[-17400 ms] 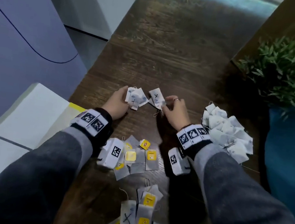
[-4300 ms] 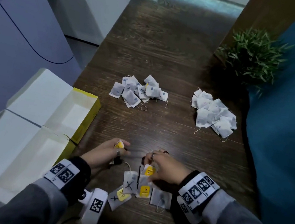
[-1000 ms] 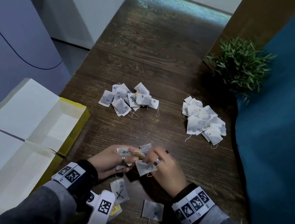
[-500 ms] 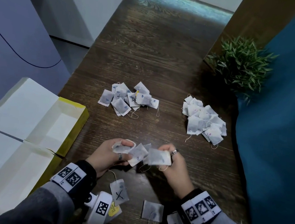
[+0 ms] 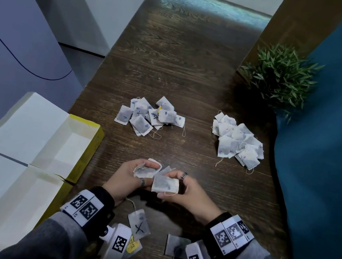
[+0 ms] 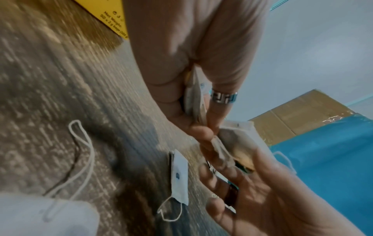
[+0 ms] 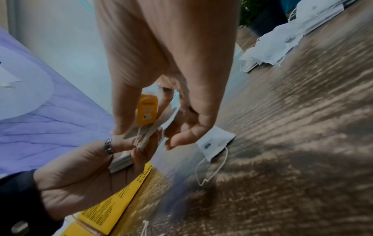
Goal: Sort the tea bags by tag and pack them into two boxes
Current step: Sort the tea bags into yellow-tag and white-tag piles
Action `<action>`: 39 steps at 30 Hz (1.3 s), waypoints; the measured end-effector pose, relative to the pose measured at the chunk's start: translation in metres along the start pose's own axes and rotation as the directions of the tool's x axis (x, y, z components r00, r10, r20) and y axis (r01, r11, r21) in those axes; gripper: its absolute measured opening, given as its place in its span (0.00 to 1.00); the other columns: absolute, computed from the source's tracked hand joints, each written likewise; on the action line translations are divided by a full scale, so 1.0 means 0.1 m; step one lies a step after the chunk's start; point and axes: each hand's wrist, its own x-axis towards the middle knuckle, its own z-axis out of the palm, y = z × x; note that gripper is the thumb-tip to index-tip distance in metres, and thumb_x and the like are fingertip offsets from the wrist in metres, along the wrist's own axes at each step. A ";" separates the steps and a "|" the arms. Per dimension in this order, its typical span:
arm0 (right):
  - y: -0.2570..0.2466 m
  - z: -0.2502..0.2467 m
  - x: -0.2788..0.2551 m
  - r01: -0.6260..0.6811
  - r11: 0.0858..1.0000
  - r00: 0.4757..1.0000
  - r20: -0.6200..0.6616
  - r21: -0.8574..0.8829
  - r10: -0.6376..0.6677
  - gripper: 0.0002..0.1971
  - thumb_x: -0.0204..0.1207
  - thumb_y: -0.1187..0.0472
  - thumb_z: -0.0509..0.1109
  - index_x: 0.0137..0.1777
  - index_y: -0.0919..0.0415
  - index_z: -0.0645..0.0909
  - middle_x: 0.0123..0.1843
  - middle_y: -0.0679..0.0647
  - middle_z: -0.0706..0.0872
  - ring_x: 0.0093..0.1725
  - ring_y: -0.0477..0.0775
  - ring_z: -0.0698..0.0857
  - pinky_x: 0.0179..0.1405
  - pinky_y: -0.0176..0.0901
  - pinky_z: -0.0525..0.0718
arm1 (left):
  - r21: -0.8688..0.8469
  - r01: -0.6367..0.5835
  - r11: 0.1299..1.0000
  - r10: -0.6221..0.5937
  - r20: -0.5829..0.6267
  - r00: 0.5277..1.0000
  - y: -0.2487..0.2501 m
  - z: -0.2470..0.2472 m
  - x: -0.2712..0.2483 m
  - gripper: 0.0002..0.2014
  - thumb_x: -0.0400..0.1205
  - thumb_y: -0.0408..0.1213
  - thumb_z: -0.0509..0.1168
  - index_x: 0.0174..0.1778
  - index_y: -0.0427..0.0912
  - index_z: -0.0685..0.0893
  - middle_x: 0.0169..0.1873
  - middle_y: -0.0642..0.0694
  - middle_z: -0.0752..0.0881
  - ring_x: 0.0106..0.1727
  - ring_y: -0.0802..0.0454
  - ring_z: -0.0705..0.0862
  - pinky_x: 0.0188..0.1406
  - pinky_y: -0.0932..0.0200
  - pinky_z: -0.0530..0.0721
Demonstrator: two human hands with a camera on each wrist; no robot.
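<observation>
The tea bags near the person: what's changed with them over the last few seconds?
Most of the near bags have left the table: the left hand now holds a small stack, and the right hand pinches one tea bag against it. Only the X-marked bag and another bag stay near the wrists. The middle pile, the right pile and the open boxes stayed put.

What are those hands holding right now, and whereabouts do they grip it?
Tea bags. The left hand holds a small bunch by its lower edges; the right hand pinches one tea bag at its right edge.
</observation>
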 end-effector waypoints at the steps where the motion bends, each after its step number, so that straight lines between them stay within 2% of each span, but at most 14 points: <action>1: 0.01 -0.02 0.00 -0.035 0.999 0.999 0.026 -0.002 0.035 0.24 0.61 0.54 0.82 0.57 0.54 0.80 0.52 0.52 0.88 0.51 0.51 0.86 0.57 0.48 0.82 | -0.011 0.016 1.000 -0.016 0.005 1.000 0.00 -0.01 0.00 0.15 0.73 0.18 0.69 0.54 0.31 0.84 0.52 0.37 0.88 0.43 0.51 0.88 0.36 0.63 0.88; 5: 0.01 -0.11 -0.03 -0.050 0.998 0.998 -0.045 0.036 0.052 0.14 0.70 0.47 0.72 0.52 0.53 0.83 0.45 0.45 0.89 0.46 0.42 0.85 0.49 0.38 0.82 | -0.073 0.082 0.994 -0.081 0.025 0.996 0.00 -0.08 -0.02 0.10 0.81 0.26 0.62 0.56 0.35 0.84 0.45 0.35 0.87 0.43 0.45 0.85 0.35 0.59 0.86; 8: 0.03 -0.28 0.04 0.010 0.997 0.960 -0.278 0.071 0.010 0.04 0.72 0.62 0.73 0.46 0.58 0.81 0.38 0.48 0.85 0.34 0.43 0.83 0.37 0.34 0.82 | -0.056 0.092 0.994 -0.094 -0.035 0.995 -0.03 -0.17 0.02 0.12 0.84 0.25 0.57 0.56 0.37 0.84 0.51 0.39 0.84 0.45 0.44 0.81 0.33 0.64 0.86; 10: 0.05 -0.40 0.12 0.028 0.999 0.927 -0.374 0.039 -0.011 0.09 0.72 0.71 0.72 0.46 0.59 0.78 0.37 0.52 0.83 0.27 0.40 0.82 0.29 0.30 0.81 | -0.059 0.084 0.995 -0.087 -0.061 0.994 -0.04 -0.22 0.08 0.15 0.84 0.23 0.54 0.56 0.38 0.84 0.57 0.43 0.82 0.47 0.42 0.74 0.33 0.66 0.85; 12: 0.04 -0.45 0.20 0.035 0.999 0.923 -0.385 0.018 -0.025 0.12 0.72 0.73 0.72 0.49 0.59 0.76 0.36 0.52 0.82 0.24 0.38 0.82 0.27 0.29 0.81 | -0.053 0.079 0.995 -0.083 -0.075 0.994 0.00 -0.26 0.15 0.16 0.84 0.22 0.53 0.57 0.39 0.83 0.60 0.40 0.81 0.49 0.41 0.76 0.35 0.64 0.87; 16: 0.01 -0.43 0.36 0.030 1.000 0.930 -0.368 0.003 -0.027 0.21 0.71 0.72 0.73 0.61 0.58 0.72 0.33 0.51 0.82 0.29 0.42 0.83 0.31 0.35 0.84 | -0.012 0.041 0.999 -0.042 -0.131 0.990 0.26 -0.28 0.39 0.17 0.83 0.19 0.52 0.60 0.38 0.79 0.58 0.32 0.80 0.46 0.48 0.87 0.40 0.63 0.88; 21: -0.18 -0.41 0.75 0.054 0.998 0.935 -0.351 0.013 -0.046 0.11 0.75 0.71 0.70 0.52 0.58 0.77 0.37 0.52 0.84 0.32 0.41 0.85 0.35 0.33 0.86 | 0.136 0.017 0.991 0.022 -0.282 0.959 0.62 -0.35 0.84 0.20 0.82 0.21 0.57 0.67 0.43 0.77 0.59 0.36 0.82 0.43 0.53 0.86 0.38 0.64 0.87; 24: -0.33 -0.41 0.98 0.070 0.994 0.940 -0.338 0.088 -0.036 0.14 0.79 0.70 0.64 0.63 0.59 0.78 0.55 0.56 0.86 0.49 0.48 0.85 0.40 0.34 0.86 | 0.214 -0.030 0.976 0.104 -0.343 0.933 0.75 -0.36 1.04 0.21 0.82 0.24 0.59 0.70 0.44 0.74 0.48 0.36 0.83 0.31 0.61 0.81 0.29 0.70 0.82; 26: -0.38 -0.44 1.05 0.006 0.994 0.935 -0.351 -0.106 -0.044 0.17 0.80 0.65 0.65 0.69 0.60 0.75 0.61 0.56 0.83 0.55 0.52 0.83 0.48 0.38 0.85 | 0.272 0.003 0.962 0.082 -0.302 0.950 0.79 -0.39 1.13 0.21 0.85 0.30 0.58 0.74 0.46 0.69 0.47 0.32 0.83 0.27 0.60 0.79 0.29 0.69 0.78; 28: -0.40 -0.48 1.01 -0.031 0.930 0.949 -0.303 -0.366 -0.087 0.18 0.76 0.58 0.70 0.66 0.57 0.77 0.61 0.57 0.83 0.56 0.53 0.82 0.60 0.44 0.81 | 0.402 0.025 0.915 0.074 -0.229 0.971 0.78 -0.45 1.14 0.26 0.84 0.34 0.60 0.79 0.47 0.64 0.69 0.33 0.76 0.53 0.53 0.82 0.52 0.64 0.79; 30: -0.37 -0.50 0.89 -0.009 0.851 0.994 -0.094 -0.526 -0.047 0.25 0.70 0.52 0.77 0.67 0.54 0.78 0.63 0.55 0.78 0.60 0.49 0.77 0.69 0.44 0.74 | 0.521 0.010 0.853 0.109 -0.198 0.974 0.72 -0.53 1.11 0.33 0.78 0.38 0.67 0.79 0.49 0.62 0.77 0.40 0.69 0.74 0.47 0.72 0.74 0.53 0.71; 32: -0.28 -0.45 0.73 -0.012 0.738 0.991 0.093 -0.675 0.101 0.37 0.62 0.47 0.81 0.72 0.48 0.72 0.66 0.52 0.70 0.63 0.46 0.65 0.70 0.42 0.66 | 0.600 0.021 0.799 0.138 -0.218 0.966 0.67 -0.52 1.00 0.35 0.76 0.38 0.69 0.79 0.50 0.63 0.76 0.41 0.71 0.77 0.43 0.67 0.77 0.48 0.66; 34: -0.15 -0.38 0.61 0.051 0.615 0.980 0.158 -0.787 0.121 0.42 0.56 0.46 0.83 0.71 0.46 0.72 0.65 0.48 0.65 0.63 0.46 0.60 0.65 0.41 0.65 | 0.702 0.047 0.710 0.176 -0.241 0.954 0.60 -0.51 0.85 0.31 0.79 0.34 0.67 0.78 0.52 0.65 0.72 0.41 0.73 0.76 0.40 0.65 0.73 0.52 0.65; 39: -0.17 -0.23 0.50 0.082 0.469 0.968 0.182 -0.879 0.171 0.14 0.62 0.53 0.80 0.43 0.56 0.80 0.55 0.51 0.73 0.59 0.54 0.72 0.58 0.47 0.73 | 0.769 -0.068 0.635 0.297 -0.161 0.941 0.42 -0.48 0.41 0.22 0.79 0.32 0.67 0.68 0.51 0.76 0.64 0.42 0.79 0.68 0.44 0.75 0.70 0.50 0.74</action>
